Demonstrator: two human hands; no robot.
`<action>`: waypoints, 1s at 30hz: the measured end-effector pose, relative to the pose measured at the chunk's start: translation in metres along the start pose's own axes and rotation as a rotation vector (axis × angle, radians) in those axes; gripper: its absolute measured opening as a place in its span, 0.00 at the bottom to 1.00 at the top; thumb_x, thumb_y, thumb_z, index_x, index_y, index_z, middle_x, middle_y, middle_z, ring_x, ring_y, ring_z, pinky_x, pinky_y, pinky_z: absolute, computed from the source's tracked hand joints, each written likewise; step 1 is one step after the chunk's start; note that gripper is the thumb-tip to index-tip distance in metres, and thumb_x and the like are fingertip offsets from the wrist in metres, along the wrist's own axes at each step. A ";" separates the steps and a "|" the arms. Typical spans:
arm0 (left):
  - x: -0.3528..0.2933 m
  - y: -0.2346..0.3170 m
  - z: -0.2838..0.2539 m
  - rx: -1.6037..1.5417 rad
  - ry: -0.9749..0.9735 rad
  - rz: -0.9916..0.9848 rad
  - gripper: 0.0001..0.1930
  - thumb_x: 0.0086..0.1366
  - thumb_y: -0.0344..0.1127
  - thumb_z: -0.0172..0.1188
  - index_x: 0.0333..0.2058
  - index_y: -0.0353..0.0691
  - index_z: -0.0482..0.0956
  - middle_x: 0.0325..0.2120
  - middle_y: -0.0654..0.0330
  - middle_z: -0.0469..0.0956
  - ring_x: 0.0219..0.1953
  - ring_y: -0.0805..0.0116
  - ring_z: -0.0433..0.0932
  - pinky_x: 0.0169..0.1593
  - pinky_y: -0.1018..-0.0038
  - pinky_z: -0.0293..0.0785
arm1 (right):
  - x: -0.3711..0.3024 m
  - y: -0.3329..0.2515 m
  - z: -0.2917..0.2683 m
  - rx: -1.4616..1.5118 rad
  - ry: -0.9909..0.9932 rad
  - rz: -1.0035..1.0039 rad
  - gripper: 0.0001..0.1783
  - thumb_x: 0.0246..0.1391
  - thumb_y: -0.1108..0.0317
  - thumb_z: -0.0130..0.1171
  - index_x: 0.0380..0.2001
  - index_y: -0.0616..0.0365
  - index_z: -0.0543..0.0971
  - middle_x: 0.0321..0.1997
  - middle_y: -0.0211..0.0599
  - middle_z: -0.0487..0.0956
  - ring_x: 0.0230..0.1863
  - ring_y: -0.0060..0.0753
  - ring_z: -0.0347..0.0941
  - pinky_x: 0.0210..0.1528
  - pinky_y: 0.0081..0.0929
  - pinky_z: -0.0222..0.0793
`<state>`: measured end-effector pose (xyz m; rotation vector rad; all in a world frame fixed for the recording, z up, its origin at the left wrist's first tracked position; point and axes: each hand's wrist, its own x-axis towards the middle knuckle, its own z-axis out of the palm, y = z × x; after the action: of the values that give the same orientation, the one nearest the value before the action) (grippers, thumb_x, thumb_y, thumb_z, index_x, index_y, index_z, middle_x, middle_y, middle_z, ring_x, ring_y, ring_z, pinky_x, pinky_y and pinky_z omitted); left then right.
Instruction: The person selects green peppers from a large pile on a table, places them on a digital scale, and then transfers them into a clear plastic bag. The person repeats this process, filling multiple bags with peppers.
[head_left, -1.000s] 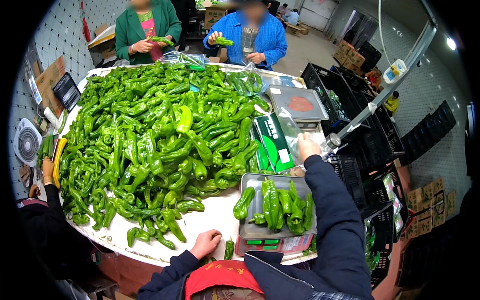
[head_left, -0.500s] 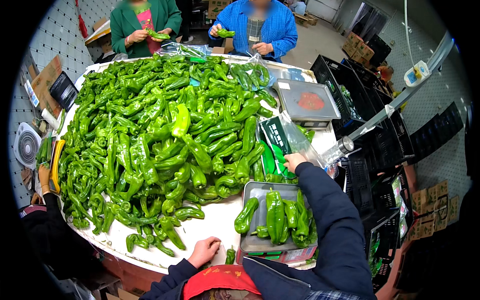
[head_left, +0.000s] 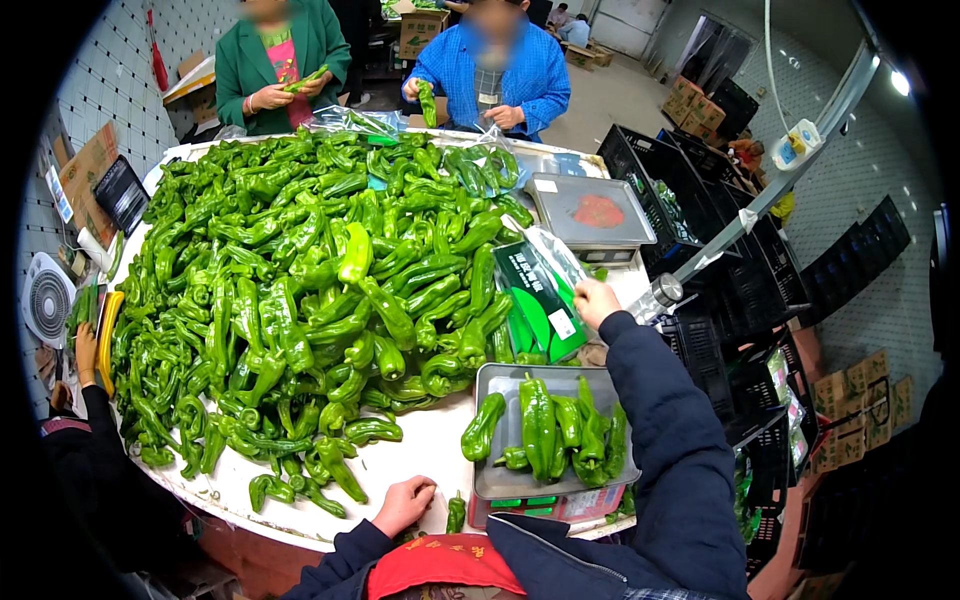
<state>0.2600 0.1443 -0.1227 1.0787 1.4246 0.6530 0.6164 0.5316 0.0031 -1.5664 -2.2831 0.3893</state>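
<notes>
Pepper heap (head_left: 290, 290): spreads left of the near scale (head_left: 505, 483)
Near scale: carries peppers (head_left: 538, 430)
Printed bags (head_left: 535, 320): lie just beyond near scale
Right grip (head_left: 600, 301): clamped on clear film (head_left: 558, 258) beside bags
Left grip (head_left: 403, 503): rests left of near scale; whether apart, cannot tell

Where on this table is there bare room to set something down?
Bare white tabletop lies between the pepper heap, the near scale and the left hand. A smaller patch shows between the far scale and the right hand. Crowded: the heap and green-black packaging beside it.
</notes>
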 end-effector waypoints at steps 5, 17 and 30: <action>0.002 -0.003 -0.012 -0.031 0.069 0.069 0.11 0.68 0.33 0.55 0.43 0.32 0.79 0.24 0.59 0.80 0.23 0.75 0.76 0.30 0.76 0.75 | 0.009 -0.062 -0.079 0.616 -0.011 -0.133 0.07 0.45 0.74 0.58 0.21 0.67 0.72 0.48 0.40 0.82 0.38 0.26 0.73 0.42 0.26 0.68; -0.042 0.176 -0.077 0.497 0.771 1.097 0.55 0.44 0.46 0.79 0.68 0.40 0.56 0.70 0.37 0.44 0.71 0.34 0.47 0.69 0.41 0.45 | -0.137 -0.298 -0.126 0.370 -0.562 -0.762 0.09 0.46 0.73 0.55 0.33 0.63 0.76 0.50 0.48 0.79 0.43 0.49 0.78 0.45 0.37 0.75; -0.163 0.181 -0.119 0.108 0.466 0.946 0.05 0.60 0.26 0.61 0.35 0.34 0.81 0.22 0.57 0.79 0.21 0.67 0.76 0.27 0.71 0.70 | -0.212 -0.319 -0.008 1.405 -0.773 -0.420 0.37 0.58 0.49 0.59 0.62 0.64 0.66 0.58 0.46 0.76 0.61 0.37 0.72 0.66 0.38 0.62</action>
<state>0.1714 0.0985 0.1291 1.7774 1.2792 1.5915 0.4215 0.2209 0.1149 -0.1892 -1.7245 2.0932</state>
